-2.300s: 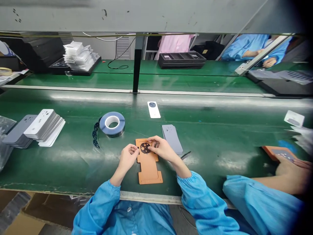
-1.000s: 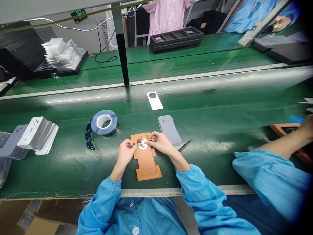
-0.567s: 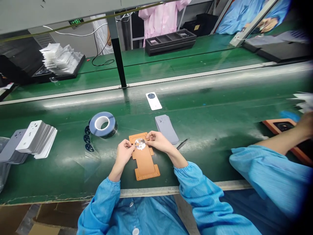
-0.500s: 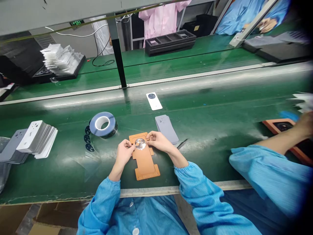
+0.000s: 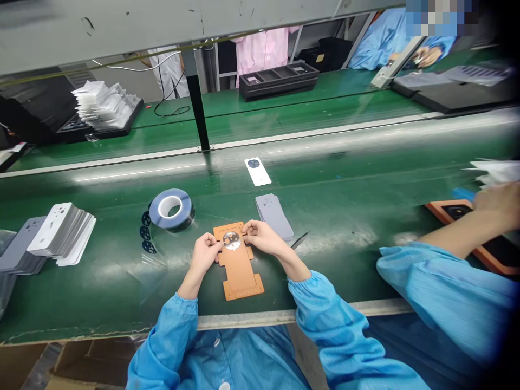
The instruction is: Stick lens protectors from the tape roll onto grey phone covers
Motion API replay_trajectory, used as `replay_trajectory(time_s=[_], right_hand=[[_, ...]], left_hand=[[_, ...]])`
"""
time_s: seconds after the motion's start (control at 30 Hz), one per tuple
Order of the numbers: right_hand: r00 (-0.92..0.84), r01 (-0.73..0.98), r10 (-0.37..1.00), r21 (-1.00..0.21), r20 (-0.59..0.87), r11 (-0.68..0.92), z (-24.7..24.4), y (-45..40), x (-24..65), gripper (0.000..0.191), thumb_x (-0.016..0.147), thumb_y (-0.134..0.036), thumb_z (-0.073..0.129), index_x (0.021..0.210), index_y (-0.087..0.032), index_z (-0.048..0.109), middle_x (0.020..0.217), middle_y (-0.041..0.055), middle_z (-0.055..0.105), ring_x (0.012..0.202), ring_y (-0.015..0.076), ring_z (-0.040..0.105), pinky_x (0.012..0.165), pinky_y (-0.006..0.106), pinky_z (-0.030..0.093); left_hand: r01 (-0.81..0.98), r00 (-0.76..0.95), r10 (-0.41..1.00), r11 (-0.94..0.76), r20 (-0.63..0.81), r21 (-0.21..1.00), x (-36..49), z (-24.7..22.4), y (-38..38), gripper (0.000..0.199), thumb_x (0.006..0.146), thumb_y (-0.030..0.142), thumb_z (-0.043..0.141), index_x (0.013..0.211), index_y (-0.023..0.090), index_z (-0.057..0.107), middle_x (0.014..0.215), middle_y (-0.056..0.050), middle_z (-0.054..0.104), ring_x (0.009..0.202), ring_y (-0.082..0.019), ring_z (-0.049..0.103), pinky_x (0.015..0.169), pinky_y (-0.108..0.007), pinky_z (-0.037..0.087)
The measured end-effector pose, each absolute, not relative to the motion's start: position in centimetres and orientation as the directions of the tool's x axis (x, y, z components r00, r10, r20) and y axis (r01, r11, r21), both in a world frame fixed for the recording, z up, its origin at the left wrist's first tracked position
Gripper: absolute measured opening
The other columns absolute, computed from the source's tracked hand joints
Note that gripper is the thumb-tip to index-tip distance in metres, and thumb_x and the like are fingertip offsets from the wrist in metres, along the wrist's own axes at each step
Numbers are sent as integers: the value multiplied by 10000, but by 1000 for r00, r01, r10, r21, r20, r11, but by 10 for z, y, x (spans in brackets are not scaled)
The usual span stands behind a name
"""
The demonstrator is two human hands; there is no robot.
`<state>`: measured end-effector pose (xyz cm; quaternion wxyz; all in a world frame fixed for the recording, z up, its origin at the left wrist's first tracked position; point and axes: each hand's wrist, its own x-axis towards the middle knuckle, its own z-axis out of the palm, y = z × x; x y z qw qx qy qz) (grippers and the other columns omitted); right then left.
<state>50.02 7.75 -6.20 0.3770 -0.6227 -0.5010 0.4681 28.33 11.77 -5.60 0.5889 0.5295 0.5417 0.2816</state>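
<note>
An orange jig (image 5: 240, 271) lies flat on the green bench, with a shiny round piece with holes (image 5: 232, 240) over its upper part. My left hand (image 5: 204, 253) is closed in a pinch at the left edge of that round piece. On the opposite side my right hand (image 5: 260, 236) pinches with thumb and forefinger near the upper right edge. What the fingertips hold is too small to make out. Just beyond my right hand rests a stack of grey phone-shaped sheets (image 5: 276, 216), with thin dark tweezers (image 5: 300, 240) beside it.
A blue roll of tape (image 5: 184, 208) with round black stickers (image 5: 145, 233) stands left. Farther left are stacked white phone-shaped sheets (image 5: 60, 230). One white sheet with a dark disc (image 5: 260, 174) lies ahead. A co-worker's arm (image 5: 450, 235) reaches over another orange jig (image 5: 436, 210) at right.
The view has shifted slightly. The round piece showed bright and silvery before and now shows darker patches. Both hands keep nearly the same place on the jig.
</note>
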Motion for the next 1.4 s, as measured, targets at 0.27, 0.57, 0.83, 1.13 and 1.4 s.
replay_trajectory(time_s=[0.27,0.57,0.83,1.13,1.4], right_hand=[[204,814,979,-558,11,-163,-27,102,584,399,835,-240,666,1231,-191,669,1154,115,692,1050,263,661,941,372,505],[80,906,981,-398,-174,-145,-38,148,635,842,607,-403,925,1370,-198,636,1495,213,501,1368,468,460,1101,561,409],[151,791,988,-602,25,-106,-13,129,631,440,843,-366,717,1240,-187,653,1195,131,707,1063,270,700,953,424,556],[-3,245,999,-969,-41,-39,35,67,522,485,861,-419,741,1299,-233,652,1114,76,732,883,208,725,789,355,620],[-101,368,994,-927,38,73,-5,55,485,294,961,-322,592,1236,-256,669,1204,68,693,1113,232,663,954,394,573]], left_hand=[[208,302,889,291,-344,934,281,-58,120,270,670,273,679,660,212,417,566,40,621,336,-75,501,374,-175,341],[341,220,952,129,-212,931,260,-58,85,172,769,324,659,849,200,572,813,10,677,483,-105,581,535,-251,453],[511,224,954,59,-199,858,240,-59,42,379,847,413,649,1158,209,576,1087,-77,710,724,-179,675,828,-407,535],[330,350,937,-126,3,936,248,-68,34,716,978,441,527,1580,213,213,1635,-189,314,1524,-299,290,1211,-538,287],[488,362,932,-199,10,850,258,-77,31,935,864,455,698,1605,207,184,1644,-189,290,1535,-353,250,1239,-569,253]])
